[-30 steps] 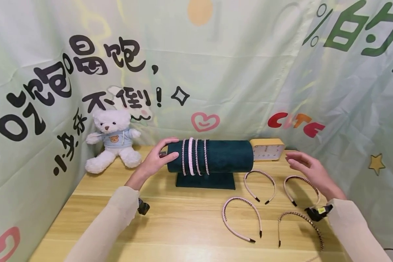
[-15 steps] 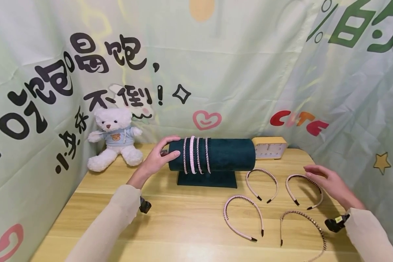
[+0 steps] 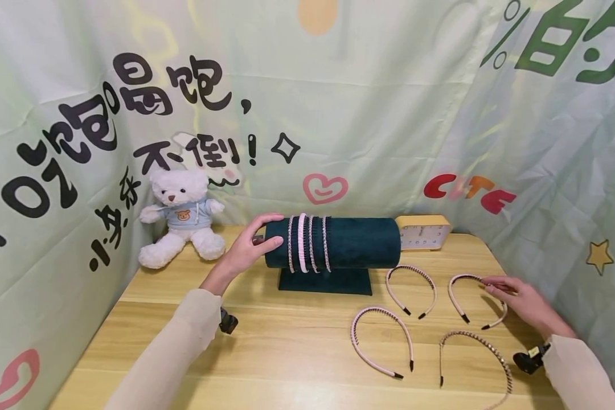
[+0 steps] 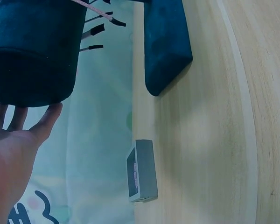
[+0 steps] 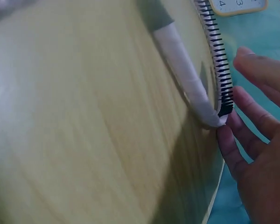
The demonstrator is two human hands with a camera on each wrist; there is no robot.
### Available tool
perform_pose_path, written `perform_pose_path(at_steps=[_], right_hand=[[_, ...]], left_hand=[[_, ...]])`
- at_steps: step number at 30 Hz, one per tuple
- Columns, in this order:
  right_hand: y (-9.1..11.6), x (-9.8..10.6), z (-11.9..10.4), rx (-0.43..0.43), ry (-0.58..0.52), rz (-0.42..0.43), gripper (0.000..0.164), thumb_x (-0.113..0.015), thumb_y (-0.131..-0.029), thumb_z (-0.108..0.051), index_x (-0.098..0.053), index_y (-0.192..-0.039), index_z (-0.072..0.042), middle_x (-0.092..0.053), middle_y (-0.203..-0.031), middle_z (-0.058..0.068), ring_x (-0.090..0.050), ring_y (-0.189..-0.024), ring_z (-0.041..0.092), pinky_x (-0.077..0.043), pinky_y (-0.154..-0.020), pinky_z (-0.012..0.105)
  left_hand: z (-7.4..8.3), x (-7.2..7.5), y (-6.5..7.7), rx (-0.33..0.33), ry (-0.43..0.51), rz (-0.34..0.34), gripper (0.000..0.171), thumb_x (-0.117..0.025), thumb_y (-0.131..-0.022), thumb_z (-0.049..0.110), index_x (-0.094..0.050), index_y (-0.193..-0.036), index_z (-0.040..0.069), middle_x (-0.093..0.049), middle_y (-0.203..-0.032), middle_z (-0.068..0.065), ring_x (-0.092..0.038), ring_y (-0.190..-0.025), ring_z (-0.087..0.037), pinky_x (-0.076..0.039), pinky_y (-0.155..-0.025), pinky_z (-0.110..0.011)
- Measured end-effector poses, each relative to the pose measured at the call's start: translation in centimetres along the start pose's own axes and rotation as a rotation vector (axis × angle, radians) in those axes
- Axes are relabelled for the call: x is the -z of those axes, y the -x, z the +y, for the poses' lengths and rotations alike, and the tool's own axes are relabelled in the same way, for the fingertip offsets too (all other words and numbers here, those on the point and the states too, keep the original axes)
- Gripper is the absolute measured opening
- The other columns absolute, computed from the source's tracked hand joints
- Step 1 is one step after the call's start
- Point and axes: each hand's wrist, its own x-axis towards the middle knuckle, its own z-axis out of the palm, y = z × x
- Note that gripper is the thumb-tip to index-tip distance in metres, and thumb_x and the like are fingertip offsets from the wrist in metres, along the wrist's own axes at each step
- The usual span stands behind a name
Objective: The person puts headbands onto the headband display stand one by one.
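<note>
A dark green velvet headband stand (image 3: 361,242) carries several headbands on the left part of its roll, one of them pale pink (image 3: 302,242). My left hand (image 3: 243,247) holds the roll's left end, thumb in front and fingers over the top; in the left wrist view its fingertips meet the end's edge. At the right, my right hand (image 3: 528,302) is at a pink toothed headband (image 3: 457,293) lying on the table. Its fingers look nearly straight and spread in the right wrist view, with a fingertip against the headband's curved side.
Two more pink headbands (image 3: 356,337) (image 3: 389,290) and a brown beaded-looking one (image 3: 497,353) lie on the wooden table (image 3: 266,364). Behind them stands a yellow clock (image 3: 424,232). A white teddy bear (image 3: 171,247) sits at the back left, before a printed curtain (image 3: 379,102).
My right hand has moved right and then down to the far-right headband. The left hand has stayed at the stand's end, and the view has shifted slightly.
</note>
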Motion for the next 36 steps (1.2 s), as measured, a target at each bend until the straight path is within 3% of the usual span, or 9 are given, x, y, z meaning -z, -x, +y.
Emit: perform_pose_path(at_steps=[12,19,23,26,28,30,33,36], right_hand=[[0.3,-0.6,0.5,0.033,0.093,0.032,0.032,-0.072,-0.107,-0.019,-0.075,-0.127,0.007,-0.052,-0.118,-0.042,-0.038,-0.104,-0.031,-0.036,-0.079,0.008],[0.2,-0.1,0.1,0.066,0.102,0.082,0.026,-0.069,-0.107,-0.01,-0.075,-0.122,0.011,-0.06,-0.115,-0.03,-0.041,-0.102,-0.029,-0.039,-0.079,0.004],[0.5,0.5,-0.3,0.036,0.091,0.11,0.025,-0.065,-0.108,-0.005,-0.072,-0.121,0.016,-0.056,-0.111,-0.035,-0.045,-0.096,-0.028,-0.042,-0.075,0.004],[0.8,1.0,-0.7,0.0,0.138,0.122,0.026,-0.061,-0.11,-0.005,-0.072,-0.123,0.015,-0.071,-0.111,-0.013,-0.041,-0.094,-0.03,-0.042,-0.071,0.008],[1.0,1.3,-1.0,-0.033,0.174,0.107,0.028,-0.057,-0.113,-0.007,-0.072,-0.126,0.013,-0.076,-0.117,0.011,-0.041,-0.093,-0.027,-0.04,-0.07,0.012],[1.1,1.5,-1.1,-0.051,0.189,0.09,0.03,-0.054,-0.114,-0.008,-0.073,-0.128,0.01,-0.076,-0.119,0.019,-0.04,-0.094,-0.026,-0.039,-0.07,0.013],[1.4,1.8,-1.1,-0.059,0.149,0.073,0.031,-0.054,-0.115,-0.01,-0.071,-0.129,0.011,-0.076,-0.113,-0.012,-0.044,-0.094,-0.026,-0.04,-0.071,0.01],[1.7,1.8,-0.9,-0.043,0.098,0.078,0.033,-0.054,-0.115,-0.012,-0.071,-0.129,0.012,-0.063,-0.107,-0.038,-0.04,-0.098,-0.033,-0.039,-0.075,0.006]], left_hand=[[-0.1,0.0,0.0,0.002,-0.005,0.0,0.054,-0.073,-0.106,0.027,-0.053,-0.157,0.024,-0.044,-0.168,-0.004,-0.05,-0.144,-0.031,-0.044,-0.123,-0.061],[0.2,0.2,0.1,0.01,-0.001,-0.002,0.055,-0.074,-0.106,0.027,-0.054,-0.156,0.024,-0.043,-0.168,-0.005,-0.05,-0.145,-0.034,-0.044,-0.122,-0.063],[0.3,0.1,0.1,0.012,0.001,-0.009,0.055,-0.074,-0.106,0.026,-0.053,-0.156,0.023,-0.043,-0.168,-0.005,-0.051,-0.143,-0.034,-0.046,-0.121,-0.062],[0.3,-0.1,0.0,0.018,0.002,-0.014,0.055,-0.074,-0.106,0.027,-0.053,-0.156,0.024,-0.044,-0.168,-0.005,-0.053,-0.141,-0.034,-0.048,-0.12,-0.06],[0.3,-0.1,0.0,0.022,0.004,-0.016,0.055,-0.075,-0.105,0.028,-0.053,-0.156,0.025,-0.043,-0.168,-0.004,-0.052,-0.141,-0.034,-0.048,-0.12,-0.06],[0.2,-0.1,0.0,0.027,0.004,-0.016,0.055,-0.075,-0.105,0.029,-0.054,-0.156,0.027,-0.043,-0.168,-0.004,-0.052,-0.142,-0.035,-0.046,-0.121,-0.062],[0.2,0.0,0.1,0.027,0.005,-0.015,0.055,-0.075,-0.105,0.03,-0.054,-0.156,0.027,-0.042,-0.169,-0.004,-0.05,-0.144,-0.035,-0.044,-0.122,-0.064],[0.3,0.0,0.1,0.025,0.004,-0.014,0.055,-0.075,-0.105,0.03,-0.054,-0.156,0.027,-0.042,-0.169,-0.004,-0.05,-0.144,-0.035,-0.043,-0.123,-0.064]])
